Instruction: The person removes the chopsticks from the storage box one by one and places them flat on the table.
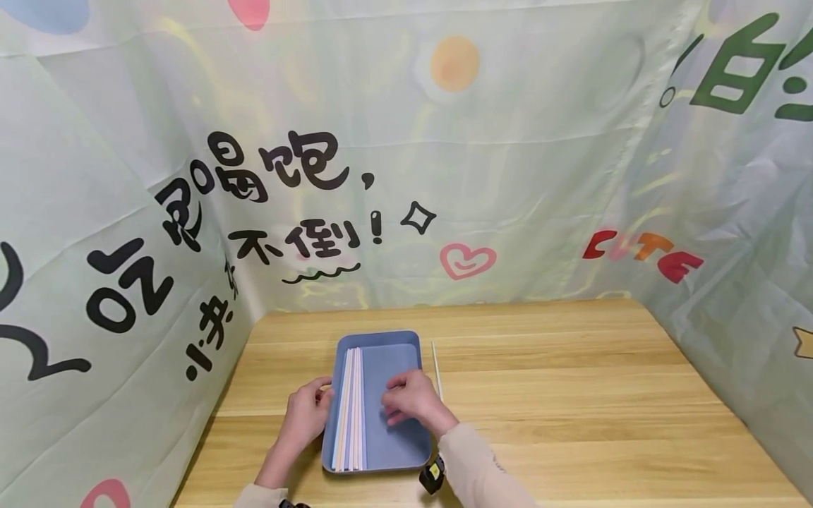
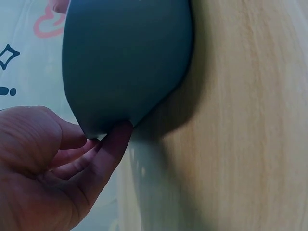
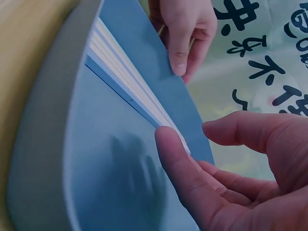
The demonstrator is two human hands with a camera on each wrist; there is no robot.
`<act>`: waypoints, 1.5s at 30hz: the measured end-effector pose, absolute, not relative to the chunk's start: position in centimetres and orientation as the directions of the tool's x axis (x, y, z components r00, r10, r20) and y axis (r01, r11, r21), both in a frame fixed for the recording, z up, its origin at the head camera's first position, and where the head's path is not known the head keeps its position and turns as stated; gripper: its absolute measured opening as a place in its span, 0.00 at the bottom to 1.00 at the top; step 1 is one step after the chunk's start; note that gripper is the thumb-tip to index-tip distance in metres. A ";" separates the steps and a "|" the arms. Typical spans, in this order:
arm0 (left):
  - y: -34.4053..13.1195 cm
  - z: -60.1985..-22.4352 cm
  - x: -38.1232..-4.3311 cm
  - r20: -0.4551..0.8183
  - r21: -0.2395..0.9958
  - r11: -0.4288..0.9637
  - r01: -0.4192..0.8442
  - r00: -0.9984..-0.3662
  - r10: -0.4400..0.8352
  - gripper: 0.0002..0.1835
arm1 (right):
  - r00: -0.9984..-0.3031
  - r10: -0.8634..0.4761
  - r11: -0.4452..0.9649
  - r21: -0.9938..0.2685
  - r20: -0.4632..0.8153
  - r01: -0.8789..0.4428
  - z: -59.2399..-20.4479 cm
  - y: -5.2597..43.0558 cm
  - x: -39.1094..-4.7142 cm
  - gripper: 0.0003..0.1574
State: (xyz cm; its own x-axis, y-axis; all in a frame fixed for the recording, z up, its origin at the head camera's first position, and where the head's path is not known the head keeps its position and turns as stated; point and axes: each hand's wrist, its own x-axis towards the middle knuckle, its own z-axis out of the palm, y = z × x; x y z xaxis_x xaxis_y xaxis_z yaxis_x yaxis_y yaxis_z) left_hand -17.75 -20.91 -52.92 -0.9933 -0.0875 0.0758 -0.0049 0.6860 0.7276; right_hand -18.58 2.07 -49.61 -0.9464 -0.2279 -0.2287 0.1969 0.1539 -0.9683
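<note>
A blue rectangular tray (image 1: 395,448) sits on the table in the head view. Several long thin pastel sticks (image 1: 351,416), looking like drinking straws, lie side by side along its left side. My left hand (image 1: 308,409) pinches the tray's left wall; in the left wrist view its thumb and fingers (image 2: 111,149) grip the edge. Over the right half of the tray floor hovers my right hand (image 1: 411,396), fingers loosely bent. Its thumb and fingers stand apart with nothing between them in the right wrist view, and the sticks (image 3: 120,72) lie beyond them.
One pale thin stick (image 1: 437,368) lies on the wooden table (image 1: 571,395) just right of the tray, partly hidden by the right hand. A printed cloth (image 1: 540,176) hangs around the back and both sides of the table.
</note>
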 end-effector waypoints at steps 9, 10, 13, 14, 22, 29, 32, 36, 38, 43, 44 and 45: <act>-20.9 -52.9 -17.7 0.077 0.732 0.681 0.002 -0.994 -0.080 0.17 | -0.937 -0.257 0.152 -0.968 -0.235 0.200 -50.2 0.9 -18.4 0.24; -20.9 -52.9 -17.7 0.077 0.733 0.680 0.002 -0.994 -0.079 0.17 | -0.937 -0.260 0.152 -0.968 -0.234 0.199 -50.2 0.8 -18.3 0.24; -20.9 -52.9 -17.7 0.076 0.735 0.679 0.002 -0.994 -0.079 0.17 | -0.935 -0.265 0.157 -0.967 -0.238 0.201 -50.2 0.5 -18.2 0.23; -20.9 -52.9 -17.7 0.076 0.734 0.679 0.002 -0.994 -0.079 0.17 | -0.934 -0.263 0.160 -0.966 -0.240 0.203 -50.2 0.4 -18.1 0.22; -20.8 -52.6 -17.7 0.071 0.738 0.675 -0.004 -0.994 -0.084 0.17 | -0.932 -0.255 0.195 -0.958 -0.258 0.212 -50.6 -0.4 -17.8 0.18; -20.6 -52.5 -17.5 0.097 0.726 0.688 0.003 -0.990 -0.098 0.17 | -0.928 -0.257 0.216 -0.952 -0.270 0.217 -51.2 -1.0 -17.6 0.14; -20.5 -52.6 -17.5 0.123 0.718 0.696 0.019 -0.987 -0.100 0.17 | -0.927 -0.253 0.219 -0.950 -0.277 0.224 -51.2 -1.3 -17.5 0.12; -20.4 -52.6 -17.6 0.163 0.704 0.709 0.043 -0.981 -0.103 0.16 | -0.924 -0.255 0.223 -0.947 -0.286 0.232 -51.2 -1.6 -17.3 0.10; -20.4 -52.7 -17.6 0.181 0.698 0.714 0.055 -0.978 -0.101 0.16 | -0.923 -0.255 0.220 -0.947 -0.288 0.234 -51.2 -1.7 -17.3 0.10; -20.3 -52.7 -17.6 0.207 0.684 0.724 0.084 -0.975 -0.083 0.17 | -0.929 -0.238 0.224 -0.947 -0.284 0.232 -51.3 -2.0 -17.2 0.10; -20.3 -52.7 -17.6 0.212 0.682 0.726 0.090 -0.974 -0.079 0.17 | -0.930 -0.235 0.230 -0.946 -0.282 0.229 -51.3 -2.1 -17.2 0.10; -20.3 -52.7 -17.6 0.216 0.679 0.728 0.094 -0.973 -0.076 0.17 | -0.932 -0.231 0.235 -0.945 -0.280 0.226 -51.3 -2.1 -17.2 0.10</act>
